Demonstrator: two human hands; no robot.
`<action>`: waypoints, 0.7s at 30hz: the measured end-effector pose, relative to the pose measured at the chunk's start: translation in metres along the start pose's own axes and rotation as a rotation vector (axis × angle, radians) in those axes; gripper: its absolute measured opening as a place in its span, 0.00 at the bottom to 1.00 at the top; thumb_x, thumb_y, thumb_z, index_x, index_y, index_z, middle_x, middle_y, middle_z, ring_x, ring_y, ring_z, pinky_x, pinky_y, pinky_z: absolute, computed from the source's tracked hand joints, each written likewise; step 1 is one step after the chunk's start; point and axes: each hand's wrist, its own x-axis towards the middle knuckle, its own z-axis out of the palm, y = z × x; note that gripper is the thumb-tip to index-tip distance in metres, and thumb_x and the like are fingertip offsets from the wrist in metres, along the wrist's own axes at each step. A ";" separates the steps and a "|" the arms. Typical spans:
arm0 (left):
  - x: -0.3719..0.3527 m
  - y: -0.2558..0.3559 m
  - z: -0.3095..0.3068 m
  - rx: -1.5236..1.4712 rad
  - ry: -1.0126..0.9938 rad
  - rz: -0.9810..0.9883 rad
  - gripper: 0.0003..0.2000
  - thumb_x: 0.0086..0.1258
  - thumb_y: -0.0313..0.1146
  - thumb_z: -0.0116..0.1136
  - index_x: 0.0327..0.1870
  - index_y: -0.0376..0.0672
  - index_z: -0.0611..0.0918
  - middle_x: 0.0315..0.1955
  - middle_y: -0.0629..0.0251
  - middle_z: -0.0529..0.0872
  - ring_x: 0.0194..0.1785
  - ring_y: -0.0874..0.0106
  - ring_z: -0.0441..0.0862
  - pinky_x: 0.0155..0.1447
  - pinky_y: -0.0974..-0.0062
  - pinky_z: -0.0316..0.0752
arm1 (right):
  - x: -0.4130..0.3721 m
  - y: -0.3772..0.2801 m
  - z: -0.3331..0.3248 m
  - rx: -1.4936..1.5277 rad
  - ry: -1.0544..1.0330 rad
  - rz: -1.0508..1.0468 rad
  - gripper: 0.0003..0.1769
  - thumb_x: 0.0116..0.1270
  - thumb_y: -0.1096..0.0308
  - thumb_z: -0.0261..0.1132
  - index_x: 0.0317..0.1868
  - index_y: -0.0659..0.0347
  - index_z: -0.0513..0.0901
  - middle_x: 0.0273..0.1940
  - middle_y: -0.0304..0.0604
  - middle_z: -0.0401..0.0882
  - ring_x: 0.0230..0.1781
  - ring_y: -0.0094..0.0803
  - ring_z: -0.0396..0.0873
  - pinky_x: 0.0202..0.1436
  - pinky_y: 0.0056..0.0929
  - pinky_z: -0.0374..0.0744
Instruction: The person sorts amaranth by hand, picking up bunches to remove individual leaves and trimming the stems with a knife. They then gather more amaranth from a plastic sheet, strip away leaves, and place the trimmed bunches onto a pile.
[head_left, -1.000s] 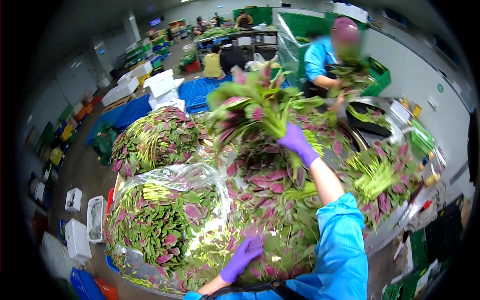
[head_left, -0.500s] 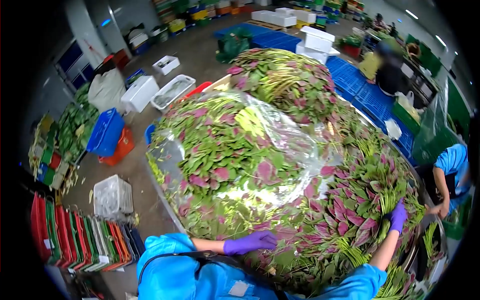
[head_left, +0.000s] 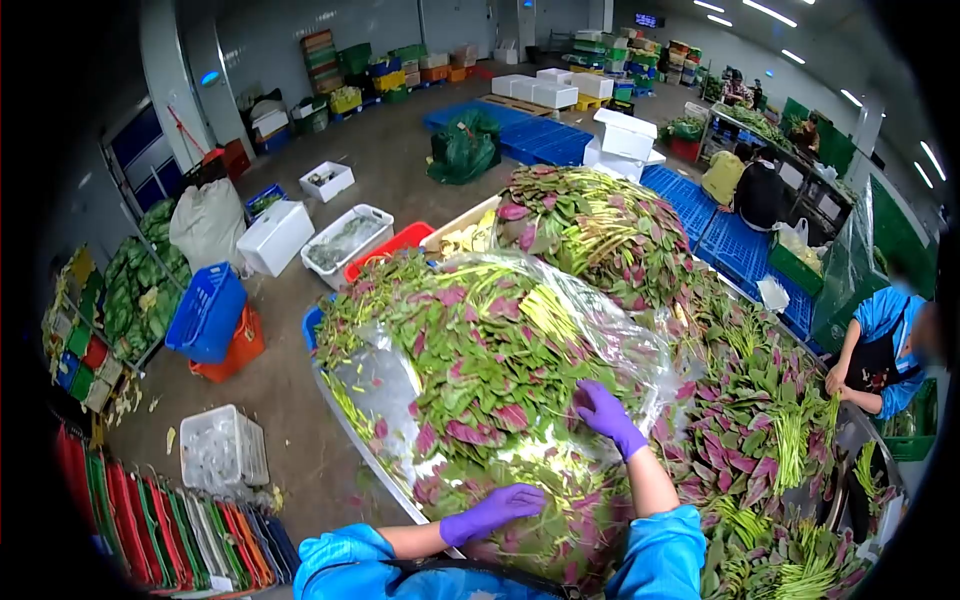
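Observation:
My left hand (head_left: 495,512), in a purple glove, rests low over loose leaves at the near edge of the metal table (head_left: 375,455), palm down. Farther forward, my right hand (head_left: 608,415), also gloved in purple, is at the near right side of a big heap of green and purple leaves (head_left: 470,350), fingers apart. Neither hand visibly holds a bunch. A clear plastic sheet (head_left: 640,355) lies over part of the heap. Bundled leafy stems (head_left: 790,450) spread across the right side of the table.
A co-worker in blue (head_left: 880,345) stands at the table's right edge. Behind is another leaf heap (head_left: 600,225). On the left floor are a blue crate (head_left: 207,312), a white basket (head_left: 225,450) and white boxes (head_left: 276,238). Blue pallets (head_left: 735,245) lie beyond the table.
My right hand has left the stems at the right and moved left to the big heap. My left hand has shifted slightly down and left. The view has tilted up.

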 end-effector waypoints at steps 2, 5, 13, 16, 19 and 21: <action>-0.009 0.025 -0.029 -0.044 0.011 0.019 0.18 0.65 0.28 0.55 0.55 0.36 0.69 0.49 0.60 0.77 0.51 0.74 0.75 0.57 0.78 0.70 | 0.030 0.011 0.020 -0.158 0.035 -0.005 0.29 0.54 0.71 0.59 0.58 0.62 0.67 0.57 0.56 0.67 0.60 0.46 0.65 0.62 0.34 0.64; -0.006 0.068 -0.073 0.080 0.025 0.177 0.18 0.64 0.26 0.55 0.55 0.35 0.69 0.48 0.60 0.78 0.50 0.74 0.76 0.57 0.77 0.70 | 0.073 0.024 0.020 -0.120 0.261 0.083 0.25 0.53 0.74 0.55 0.56 0.61 0.70 0.49 0.55 0.73 0.51 0.46 0.73 0.57 0.35 0.70; 0.041 0.149 -0.168 0.148 0.073 0.387 0.18 0.62 0.26 0.57 0.53 0.37 0.71 0.47 0.60 0.78 0.50 0.73 0.76 0.57 0.75 0.69 | 0.169 0.096 -0.034 -0.452 0.268 0.535 0.24 0.52 0.69 0.60 0.53 0.61 0.73 0.51 0.57 0.72 0.53 0.50 0.71 0.55 0.38 0.71; 0.055 0.163 -0.193 0.121 0.106 0.305 0.18 0.61 0.25 0.57 0.53 0.37 0.71 0.47 0.60 0.78 0.50 0.73 0.76 0.56 0.75 0.69 | 0.189 0.082 -0.092 -0.573 0.651 0.345 0.28 0.50 0.70 0.60 0.55 0.61 0.70 0.51 0.56 0.70 0.50 0.50 0.71 0.52 0.39 0.72; 0.077 0.166 -0.210 0.113 0.137 0.302 0.18 0.61 0.25 0.57 0.52 0.37 0.72 0.47 0.60 0.79 0.50 0.72 0.76 0.56 0.74 0.69 | 0.214 0.021 -0.115 -0.620 0.457 0.568 0.19 0.50 0.69 0.61 0.45 0.62 0.78 0.40 0.54 0.79 0.41 0.46 0.78 0.44 0.41 0.75; 0.095 0.171 -0.214 0.113 0.138 0.352 0.17 0.61 0.25 0.57 0.52 0.37 0.72 0.47 0.60 0.79 0.50 0.72 0.76 0.57 0.74 0.69 | 0.222 0.001 -0.095 -0.074 0.073 0.644 0.22 0.51 0.62 0.64 0.48 0.60 0.78 0.43 0.53 0.79 0.43 0.45 0.78 0.45 0.40 0.76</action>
